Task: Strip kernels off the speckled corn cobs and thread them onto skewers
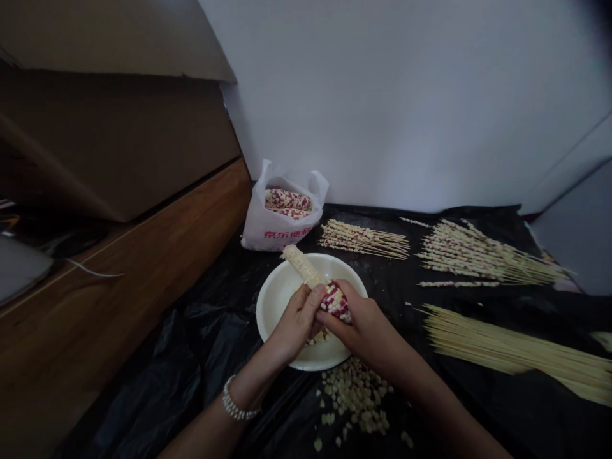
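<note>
An ear of corn [337,302] with purple and cream kernels is held in both hands above a white bowl [268,317]. Its far half is a bare, pale cob pointing up and left; kernels still cover the end near me. My left hand [302,315] is closed around the middle, thumb on top, where the kernels begin. Around the kernel-covered end wraps my right hand [361,315]. Some loose kernels [318,336] lie in the bowl under my hands, partly hidden by them. A beaded bracelet circles my left wrist.
Behind the bowl stands a white plastic bag [282,233] with more corn ears [289,201]. Skewers threaded with kernels [459,255] lie at the right, near a smaller bundle [347,236]. Bare skewers [507,347] lie closer. Loose pale pieces [358,395] lie on the black plastic sheet [201,357].
</note>
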A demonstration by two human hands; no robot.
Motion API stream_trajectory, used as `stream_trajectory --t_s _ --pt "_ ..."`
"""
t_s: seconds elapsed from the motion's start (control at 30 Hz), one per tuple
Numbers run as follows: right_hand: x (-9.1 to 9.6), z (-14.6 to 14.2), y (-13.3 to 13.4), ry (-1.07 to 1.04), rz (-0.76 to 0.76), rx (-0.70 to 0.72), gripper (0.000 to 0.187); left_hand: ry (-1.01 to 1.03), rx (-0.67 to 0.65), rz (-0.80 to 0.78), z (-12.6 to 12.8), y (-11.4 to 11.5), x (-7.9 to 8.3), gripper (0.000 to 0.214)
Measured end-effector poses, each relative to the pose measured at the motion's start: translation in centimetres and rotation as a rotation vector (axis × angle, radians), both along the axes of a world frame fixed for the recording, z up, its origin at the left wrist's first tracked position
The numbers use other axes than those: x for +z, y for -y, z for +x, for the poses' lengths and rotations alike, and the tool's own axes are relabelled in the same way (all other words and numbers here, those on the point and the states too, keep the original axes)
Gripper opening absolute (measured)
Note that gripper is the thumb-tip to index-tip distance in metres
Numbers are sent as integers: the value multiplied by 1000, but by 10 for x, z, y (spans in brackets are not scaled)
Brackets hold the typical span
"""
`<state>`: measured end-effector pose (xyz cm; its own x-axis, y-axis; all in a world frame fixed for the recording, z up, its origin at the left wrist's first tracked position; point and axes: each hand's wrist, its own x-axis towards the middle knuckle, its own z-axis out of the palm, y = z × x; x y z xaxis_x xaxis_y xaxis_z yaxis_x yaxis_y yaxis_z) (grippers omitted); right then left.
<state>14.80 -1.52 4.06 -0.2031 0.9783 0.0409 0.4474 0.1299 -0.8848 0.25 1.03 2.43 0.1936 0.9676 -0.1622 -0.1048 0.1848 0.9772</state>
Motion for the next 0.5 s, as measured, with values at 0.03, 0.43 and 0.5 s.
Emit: stream_trajectory --t_s 0.03,0.43,0.5 --pt "0 -1 0 5 -4 -3 35 -22 10 10 -1 0 -1 43" --pt "3 -2 2 117 29 20 38 83 -43 -58 -2 -1 -8 54" --pt "4 -5 3 138 20 17 40 96 -20 -39 0 -2 -7 50"
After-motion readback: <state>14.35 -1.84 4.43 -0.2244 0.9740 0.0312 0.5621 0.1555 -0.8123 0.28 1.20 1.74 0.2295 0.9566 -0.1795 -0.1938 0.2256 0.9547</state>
